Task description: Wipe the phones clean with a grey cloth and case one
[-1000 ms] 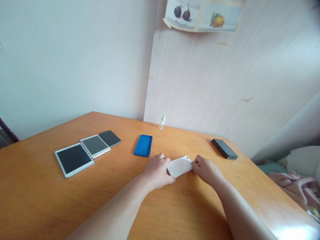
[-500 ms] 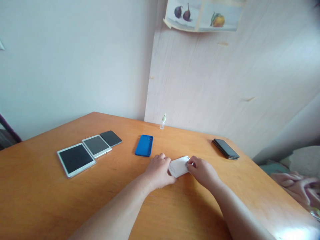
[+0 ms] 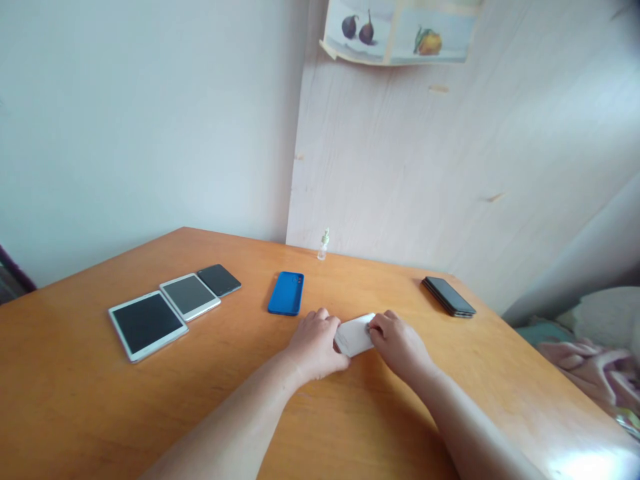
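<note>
A white phone (image 3: 355, 335) lies back side up on the wooden table, between my two hands. My left hand (image 3: 317, 344) grips its left end, thumb at the near edge and fingers at the far edge. Over the phone's right end, the fingers of my right hand (image 3: 397, 339) are pinched together against the back. Something small and dark shows at those fingertips, too little of it to name. Beyond my left hand is a blue phone case (image 3: 287, 293), its hollow side facing up.
On the left lie a large white tablet (image 3: 148, 325), a smaller white tablet (image 3: 190, 296) and a black device (image 3: 219, 279). A small clear bottle (image 3: 323, 249) stands near the wall. Stacked dark phones (image 3: 449, 297) rest on the right, near the table's edge.
My right hand has slid slightly left along the phone's back, covering more of its right end. My left hand keeps its hold. The whole view has shifted a little.
</note>
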`<state>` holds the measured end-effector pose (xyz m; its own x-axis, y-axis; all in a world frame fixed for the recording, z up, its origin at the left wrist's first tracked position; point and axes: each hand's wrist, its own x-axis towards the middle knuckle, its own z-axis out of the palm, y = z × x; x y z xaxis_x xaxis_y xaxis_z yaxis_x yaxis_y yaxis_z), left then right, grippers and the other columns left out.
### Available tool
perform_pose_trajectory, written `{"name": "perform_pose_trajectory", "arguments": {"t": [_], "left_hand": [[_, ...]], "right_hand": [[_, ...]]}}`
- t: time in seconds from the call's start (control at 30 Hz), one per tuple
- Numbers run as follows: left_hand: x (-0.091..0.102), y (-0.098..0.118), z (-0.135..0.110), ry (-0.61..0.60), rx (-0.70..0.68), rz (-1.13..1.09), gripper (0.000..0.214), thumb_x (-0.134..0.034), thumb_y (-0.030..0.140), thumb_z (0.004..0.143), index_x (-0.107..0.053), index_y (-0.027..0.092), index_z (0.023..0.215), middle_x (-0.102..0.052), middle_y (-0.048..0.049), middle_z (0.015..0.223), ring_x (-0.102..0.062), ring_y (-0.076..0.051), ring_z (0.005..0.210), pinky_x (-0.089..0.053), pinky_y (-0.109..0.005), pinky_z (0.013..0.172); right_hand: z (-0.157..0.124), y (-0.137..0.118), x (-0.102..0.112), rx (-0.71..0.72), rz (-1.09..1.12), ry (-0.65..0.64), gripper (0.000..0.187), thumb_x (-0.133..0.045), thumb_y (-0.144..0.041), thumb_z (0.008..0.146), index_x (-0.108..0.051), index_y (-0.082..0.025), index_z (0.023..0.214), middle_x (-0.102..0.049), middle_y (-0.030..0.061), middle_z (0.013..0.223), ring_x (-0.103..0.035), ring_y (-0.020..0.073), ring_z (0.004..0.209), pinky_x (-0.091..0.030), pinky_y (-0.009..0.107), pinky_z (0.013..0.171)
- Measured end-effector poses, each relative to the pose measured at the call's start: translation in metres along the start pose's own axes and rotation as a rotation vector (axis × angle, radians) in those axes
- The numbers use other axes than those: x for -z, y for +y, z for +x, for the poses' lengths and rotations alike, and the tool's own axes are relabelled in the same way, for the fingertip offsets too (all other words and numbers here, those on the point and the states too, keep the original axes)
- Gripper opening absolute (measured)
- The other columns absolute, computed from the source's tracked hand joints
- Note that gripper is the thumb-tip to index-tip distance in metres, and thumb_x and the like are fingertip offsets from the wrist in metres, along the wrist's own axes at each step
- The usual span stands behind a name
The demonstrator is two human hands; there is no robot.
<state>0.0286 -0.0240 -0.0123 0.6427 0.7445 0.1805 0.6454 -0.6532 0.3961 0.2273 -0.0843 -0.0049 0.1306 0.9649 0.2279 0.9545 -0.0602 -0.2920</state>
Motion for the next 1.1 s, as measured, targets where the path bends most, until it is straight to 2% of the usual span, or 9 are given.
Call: {"name": "perform_pose_trajectory", "arguments": {"t": [0.13,0.2,0.3,0.37,0.6,0.77,0.83,1.03,1.1], "left_hand": [[-0.001,-0.001,0.000,0.021,-0.016,0.006,0.036,-0.069,0.047,0.064,-0.063,0.023,0.091,-0.058,-0.0082,0.097,-0.058,-0.027,0.093,-0.047,-0.035,0.080],[0.000,-0.001,0.000,0.019,-0.015,0.011,0.037,-0.069,0.046,0.064,-0.063,0.023,0.092,-0.058,-0.0081,0.097,-0.058,-0.027,0.093,-0.047,-0.035,0.079],[0.002,0.000,0.000,0.006,-0.018,0.009,0.042,-0.071,0.045,0.063,-0.063,0.024,0.098,-0.058,-0.0079,0.098,-0.057,-0.027,0.095,-0.047,-0.035,0.081],[0.002,0.000,0.000,0.003,-0.024,0.004,0.043,-0.071,0.044,0.063,-0.063,0.024,0.101,-0.058,-0.0076,0.099,-0.057,-0.027,0.096,-0.047,-0.035,0.082],[0.000,-0.002,0.001,0.017,-0.025,0.007,0.035,-0.069,0.043,0.064,-0.063,0.022,0.092,-0.057,-0.0072,0.095,-0.057,-0.025,0.091,-0.046,-0.032,0.077],[0.000,-0.003,0.001,0.017,-0.030,-0.034,0.039,-0.070,0.041,0.063,-0.063,0.024,0.098,-0.057,-0.0069,0.097,-0.057,-0.026,0.095,-0.045,-0.033,0.081],[0.000,-0.003,0.001,0.013,-0.025,-0.037,0.039,-0.070,0.040,0.063,-0.063,0.024,0.097,-0.057,-0.0072,0.098,-0.057,-0.027,0.096,-0.044,-0.033,0.082],[-0.004,-0.002,0.001,0.055,-0.005,-0.053,0.041,-0.067,0.033,0.065,-0.057,0.021,0.103,-0.060,-0.0086,0.101,-0.057,-0.028,0.099,-0.043,-0.035,0.083],[-0.006,-0.003,0.001,0.074,-0.009,-0.068,0.047,-0.066,0.031,0.066,-0.054,0.019,0.110,-0.060,-0.0100,0.105,-0.057,-0.028,0.102,-0.043,-0.036,0.086]], "right_hand": [[-0.010,-0.027,-0.009,0.255,0.163,-0.055,0.017,-0.049,-0.015,0.087,-0.064,-0.022,0.089,-0.060,0.0027,0.092,-0.055,0.0148,0.084,-0.038,0.023,0.073],[-0.004,-0.020,-0.011,0.207,0.167,-0.036,0.017,-0.049,-0.014,0.086,-0.064,-0.022,0.089,-0.059,0.0027,0.091,-0.056,0.0145,0.082,-0.038,0.023,0.073],[0.011,0.008,-0.009,-0.034,0.096,0.050,0.017,-0.049,-0.014,0.087,-0.065,-0.019,0.087,-0.058,0.0041,0.088,-0.056,0.0148,0.080,-0.039,0.024,0.072],[0.016,0.019,-0.008,-0.113,0.059,0.081,0.018,-0.048,-0.015,0.088,-0.066,-0.018,0.088,-0.058,0.0050,0.088,-0.057,0.0155,0.082,-0.039,0.024,0.074],[0.008,-0.002,-0.009,0.205,0.167,-0.052,0.023,-0.051,-0.017,0.087,-0.069,-0.019,0.101,-0.060,0.0058,0.095,-0.058,0.0160,0.090,-0.042,0.023,0.080],[0.021,0.024,-0.007,-0.044,0.042,0.037,0.026,-0.047,-0.018,0.090,-0.071,-0.016,0.098,-0.060,0.0082,0.094,-0.059,0.0179,0.088,-0.043,0.026,0.081],[0.021,0.024,-0.008,-0.053,0.020,0.042,0.027,-0.045,-0.018,0.091,-0.071,-0.016,0.097,-0.060,0.0087,0.095,-0.059,0.0180,0.089,-0.042,0.026,0.082],[-0.002,-0.032,-0.010,0.334,0.079,-0.067,0.029,-0.045,-0.012,0.089,-0.069,-0.021,0.105,-0.065,0.0059,0.101,-0.056,0.0172,0.097,-0.041,0.026,0.087],[-0.005,-0.039,-0.007,0.417,0.093,-0.106,0.031,-0.045,-0.013,0.090,-0.069,-0.023,0.106,-0.066,0.0048,0.106,-0.056,0.0171,0.099,-0.041,0.027,0.088]]}}
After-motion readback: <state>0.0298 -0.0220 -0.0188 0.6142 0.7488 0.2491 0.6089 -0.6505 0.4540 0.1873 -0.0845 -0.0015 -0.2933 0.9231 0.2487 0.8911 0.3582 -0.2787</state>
